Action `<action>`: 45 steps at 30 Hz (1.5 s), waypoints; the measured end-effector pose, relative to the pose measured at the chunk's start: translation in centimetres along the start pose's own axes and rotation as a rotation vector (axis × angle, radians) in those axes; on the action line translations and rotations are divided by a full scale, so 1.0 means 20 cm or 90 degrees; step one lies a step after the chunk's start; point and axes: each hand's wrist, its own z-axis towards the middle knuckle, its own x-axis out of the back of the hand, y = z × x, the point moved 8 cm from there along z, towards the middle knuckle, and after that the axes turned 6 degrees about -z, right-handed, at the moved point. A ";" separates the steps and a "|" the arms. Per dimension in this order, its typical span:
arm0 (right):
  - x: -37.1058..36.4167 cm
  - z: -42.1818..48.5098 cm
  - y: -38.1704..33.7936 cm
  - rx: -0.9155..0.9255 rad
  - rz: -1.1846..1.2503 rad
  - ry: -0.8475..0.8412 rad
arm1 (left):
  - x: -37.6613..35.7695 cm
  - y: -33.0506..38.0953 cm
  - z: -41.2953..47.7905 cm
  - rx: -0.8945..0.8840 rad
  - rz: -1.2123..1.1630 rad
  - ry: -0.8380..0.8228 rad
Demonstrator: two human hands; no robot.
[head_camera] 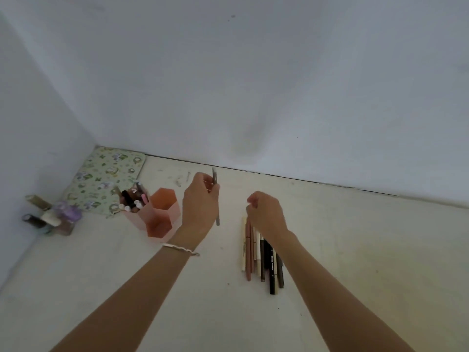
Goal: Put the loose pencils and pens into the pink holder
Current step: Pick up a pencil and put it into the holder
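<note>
My left hand [200,201] grips a thin grey pencil [216,199] nearly upright, just to the right of the pink holder [162,214]. The holder has hexagonal compartments; its right one looks empty, its left one holds several pens and tubes [133,199]. To the right, my right hand [264,212] hovers with curled fingers over the top ends of a row of loose pens and pencils [264,255] that lie side by side on the white surface. Whether its fingers pinch one of them is hidden.
A green patterned pouch [106,179] lies in the back-left corner behind the holder. Small bottles and jars [50,217] stand by the left wall. White walls close the surface at the back and on the left.
</note>
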 end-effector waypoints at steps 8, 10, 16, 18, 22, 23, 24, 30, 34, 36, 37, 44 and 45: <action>-0.32 -0.07 -0.02 0.043 -0.359 -0.097 | 0.10 0.03 -0.03 -0.042 -0.064 -0.004; -0.33 -0.08 -0.03 0.045 -0.309 -0.099 | 0.09 0.02 -0.05 -0.037 -0.074 -0.013; 0.06 0.03 -0.16 -0.004 -0.039 0.077 | 0.35 0.16 -0.05 -0.180 -0.121 0.071; 0.26 0.06 -0.27 -0.003 0.121 0.149 | 0.58 0.21 -0.02 -0.232 -0.127 0.164; 0.46 0.04 -0.57 0.074 0.422 0.230 | 0.96 0.15 0.03 -0.300 -0.066 0.329; 0.47 0.02 -0.63 0.092 0.454 0.249 | 1.00 0.11 0.03 -0.299 -0.047 0.337; 0.46 0.01 -0.68 0.110 0.472 0.262 | 1.01 0.05 0.04 -0.293 -0.025 0.332; 0.24 -0.10 -0.92 0.199 0.491 0.272 | 0.84 -0.18 -0.01 -0.348 0.191 0.198; 0.14 -0.15 -1.04 0.280 0.456 0.278 | 0.95 -0.22 -0.06 -0.344 0.200 0.280; 0.08 -0.17 -1.09 0.312 0.434 0.270 | 1.05 -0.23 -0.05 -0.306 0.131 0.316; 0.05 -0.17 -1.10 0.327 0.410 0.265 | 1.09 -0.23 -0.05 -0.287 0.098 0.324; -0.17 -0.21 -1.14 0.431 0.207 0.212 | 1.18 -0.14 -0.04 -0.284 -0.021 0.356; -0.20 -0.22 -1.14 0.452 0.149 0.207 | 1.17 -0.13 -0.04 -0.279 -0.030 0.353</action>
